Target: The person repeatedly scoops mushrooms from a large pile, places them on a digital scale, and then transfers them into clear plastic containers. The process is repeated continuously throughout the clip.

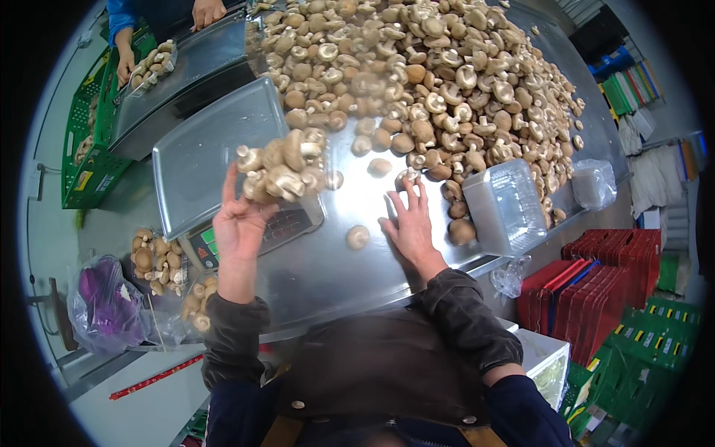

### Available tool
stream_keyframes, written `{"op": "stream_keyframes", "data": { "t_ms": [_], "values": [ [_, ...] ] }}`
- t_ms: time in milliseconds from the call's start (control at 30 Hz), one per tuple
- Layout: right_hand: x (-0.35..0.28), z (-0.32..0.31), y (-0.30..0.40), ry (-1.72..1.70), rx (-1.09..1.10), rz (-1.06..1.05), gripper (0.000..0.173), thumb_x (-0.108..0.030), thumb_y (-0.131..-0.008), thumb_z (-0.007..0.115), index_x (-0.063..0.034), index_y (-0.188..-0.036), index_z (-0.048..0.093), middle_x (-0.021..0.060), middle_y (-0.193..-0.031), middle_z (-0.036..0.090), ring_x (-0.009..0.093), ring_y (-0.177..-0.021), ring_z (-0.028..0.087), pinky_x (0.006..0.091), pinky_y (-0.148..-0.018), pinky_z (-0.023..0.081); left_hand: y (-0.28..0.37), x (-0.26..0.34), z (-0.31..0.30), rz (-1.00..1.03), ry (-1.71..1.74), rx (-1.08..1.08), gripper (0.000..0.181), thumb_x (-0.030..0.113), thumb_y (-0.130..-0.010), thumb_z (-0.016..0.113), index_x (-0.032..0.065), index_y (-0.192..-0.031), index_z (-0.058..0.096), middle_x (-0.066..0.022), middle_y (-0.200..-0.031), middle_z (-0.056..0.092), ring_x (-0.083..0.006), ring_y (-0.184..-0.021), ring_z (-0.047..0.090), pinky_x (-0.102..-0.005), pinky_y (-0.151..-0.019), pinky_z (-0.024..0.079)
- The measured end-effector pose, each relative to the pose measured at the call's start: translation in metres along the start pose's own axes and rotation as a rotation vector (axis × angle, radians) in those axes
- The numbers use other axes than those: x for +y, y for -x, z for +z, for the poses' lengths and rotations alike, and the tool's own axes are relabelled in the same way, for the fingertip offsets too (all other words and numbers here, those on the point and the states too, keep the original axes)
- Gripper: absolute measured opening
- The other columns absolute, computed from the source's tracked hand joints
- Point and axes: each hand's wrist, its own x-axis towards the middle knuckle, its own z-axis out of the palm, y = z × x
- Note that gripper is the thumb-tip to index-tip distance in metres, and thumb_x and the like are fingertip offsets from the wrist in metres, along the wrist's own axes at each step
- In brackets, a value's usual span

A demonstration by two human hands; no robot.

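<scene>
My left hand (243, 220) holds a clear plastic tray filled with shiitake mushrooms (282, 167) over the right part of a digital scale's metal pan (218, 151). The scale's keypad (285, 226) is partly hidden behind that hand. On the steel table, my right hand (410, 220) has its fingertips at a single mushroom (408, 176) near the edge of the big mushroom heap (447, 78); whether it grips the mushroom I cannot tell. One loose mushroom (358, 237) lies between my hands, and another (380, 167) lies further back.
Nested clear plastic trays (505, 207) stand right of my right hand. Filled trays (159, 261) and a bag with purple contents (106, 302) are at the left. A co-worker's hand (126, 67) touches a filled tray (153, 66) at the upper left. Red crates (592, 302) stand at the right.
</scene>
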Motion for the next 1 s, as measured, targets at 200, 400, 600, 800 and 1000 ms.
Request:
{"op": "stream_keyframes", "data": {
  "t_ms": [200, 400, 600, 800, 1000],
  "values": [
    [0.003, 0.002, -0.068, 0.041, 0.161, -0.038, 0.051, -0.021, -0.078, 0.078, -0.0128, -0.124, 0.060, 0.0205, -0.143, 0.042, 0.044, -0.132, 0.038, 0.0487, -0.106, 0.040, -0.026, 0.049, -0.035, 0.107, -0.055, 0.193, 0.077, -0.004, -0.079, 0.043, 0.0164, -0.153, 0.032, -0.0249, -0.145, 0.044, -0.0427, -0.126, 0.052, -0.0595, -0.093, 0.052],
    [0.008, 0.006, -0.101, 0.044, 0.078, -0.117, 0.045, -0.012, -0.073, 0.079, -0.0126, -0.116, 0.068, 0.0149, -0.130, 0.053, 0.036, -0.124, 0.046, 0.0434, -0.098, 0.046, -0.023, 0.060, -0.033, 0.223, -0.380, 0.379, 0.066, 0.003, -0.084, 0.048, 0.0097, -0.149, 0.040, -0.0218, -0.150, 0.039, -0.0364, -0.133, 0.047, -0.0556, -0.090, 0.053],
    [-0.126, -0.049, -0.127, -0.275, 0.296, -0.389, 0.053, -0.008, -0.067, 0.083, -0.0102, -0.117, 0.067, 0.0141, -0.130, 0.051, 0.036, -0.123, 0.047, 0.0431, -0.101, 0.044, -0.002, 0.070, -0.034, 0.702, -1.126, 0.420, 0.058, 0.018, -0.092, 0.051, 0.0012, -0.146, 0.043, -0.0170, -0.152, 0.038, -0.0291, -0.140, 0.039, -0.0389, -0.110, 0.037],
    [-0.250, -0.006, -0.161, -0.227, 0.150, -0.508, 0.055, -0.020, -0.076, 0.076, -0.0053, -0.125, 0.054, 0.0158, -0.131, 0.051, 0.037, -0.126, 0.048, 0.0419, -0.094, 0.050, -0.039, 0.067, -0.017, 0.839, -1.161, 0.092, 0.052, 0.022, -0.093, 0.053, 0.0005, -0.140, 0.051, -0.0176, -0.148, 0.047, -0.0292, -0.137, 0.043, -0.0390, -0.112, 0.032],
    [-0.226, 0.010, -0.169, -0.251, 0.007, -0.566, 0.067, -0.026, -0.083, 0.072, -0.0038, -0.139, 0.043, 0.0197, -0.145, 0.045, 0.037, -0.136, 0.043, 0.0421, -0.101, 0.048, -0.055, 0.064, -0.025, 0.785, -1.615, 0.189, 0.045, 0.030, -0.093, 0.060, -0.0003, -0.126, 0.061, -0.0216, -0.139, 0.053, -0.0377, -0.127, 0.051, -0.0430, -0.108, 0.037]
  ]
}}
